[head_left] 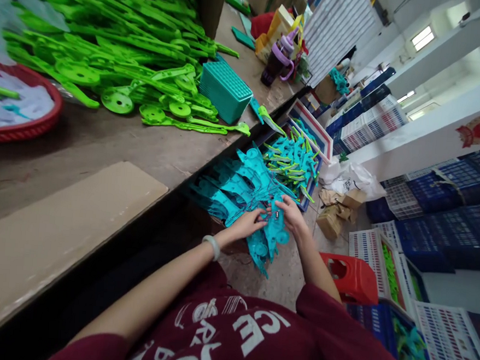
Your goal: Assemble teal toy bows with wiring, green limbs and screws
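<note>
Both my hands reach down beside the table into a pile of turquoise plastic parts (239, 188). My left hand (250, 223), with a pale bangle on the wrist, is closed on a bunch of these parts. My right hand (290, 213) grips the same bunch from the other side, fingers curled over it. The held parts (269, 243) hang down toward the floor. Beyond them lies a crate (315, 133) holding more turquoise and green pieces.
A table (103, 143) carries a heap of bright green plastic parts (109, 45), a teal basket (225, 91), a red basin (25, 126), a cardboard sheet (55, 233) and a purple bottle (278, 56). A red stool (350, 275) and stacked blue and white crates (433, 232) stand at the right.
</note>
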A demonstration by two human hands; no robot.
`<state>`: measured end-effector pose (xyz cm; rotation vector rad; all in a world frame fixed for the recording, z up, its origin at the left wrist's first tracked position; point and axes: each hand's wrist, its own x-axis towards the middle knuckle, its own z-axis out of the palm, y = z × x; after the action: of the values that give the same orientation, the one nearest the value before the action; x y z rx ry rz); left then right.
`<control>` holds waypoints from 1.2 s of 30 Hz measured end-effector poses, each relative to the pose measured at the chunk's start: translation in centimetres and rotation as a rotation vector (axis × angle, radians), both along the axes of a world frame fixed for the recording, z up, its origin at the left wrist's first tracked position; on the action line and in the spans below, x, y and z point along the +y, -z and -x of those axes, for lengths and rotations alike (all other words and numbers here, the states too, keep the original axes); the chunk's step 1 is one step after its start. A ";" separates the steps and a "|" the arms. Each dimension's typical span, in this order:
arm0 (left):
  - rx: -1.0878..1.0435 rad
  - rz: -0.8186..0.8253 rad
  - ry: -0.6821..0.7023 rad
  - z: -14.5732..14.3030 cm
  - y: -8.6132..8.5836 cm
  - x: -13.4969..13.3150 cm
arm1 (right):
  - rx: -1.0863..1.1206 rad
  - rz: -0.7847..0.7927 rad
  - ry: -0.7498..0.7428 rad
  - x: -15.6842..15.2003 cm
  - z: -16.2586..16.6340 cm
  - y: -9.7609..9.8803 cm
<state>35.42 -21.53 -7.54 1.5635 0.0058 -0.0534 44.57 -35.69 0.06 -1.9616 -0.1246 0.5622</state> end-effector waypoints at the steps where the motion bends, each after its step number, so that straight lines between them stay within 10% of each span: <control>1: -0.012 0.013 0.021 -0.2 0.1 0.1 | -0.010 -0.001 -0.002 0.0 0.1 0.3; 19: 0.191 -0.011 -0.148 3.6 0.4 2.5 | -0.194 0.062 0.098 0.1 1.3 5.1; 24: 0.327 -0.303 -0.215 8.6 1.8 6.2 | -0.214 0.065 0.179 -3.8 -0.7 1.6; 30: 0.222 -0.408 -0.084 10.8 -0.6 9.0 | -0.321 0.054 0.146 -8.5 -2.4 -6.3; 36: 0.123 -0.274 -0.107 6.8 -1.1 8.1 | -0.247 0.084 -0.055 -5.4 -4.5 -5.7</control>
<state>28.61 -13.41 -6.39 1.8290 0.2012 -0.0667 49.12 -41.04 5.79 -2.1096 -0.3142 0.3637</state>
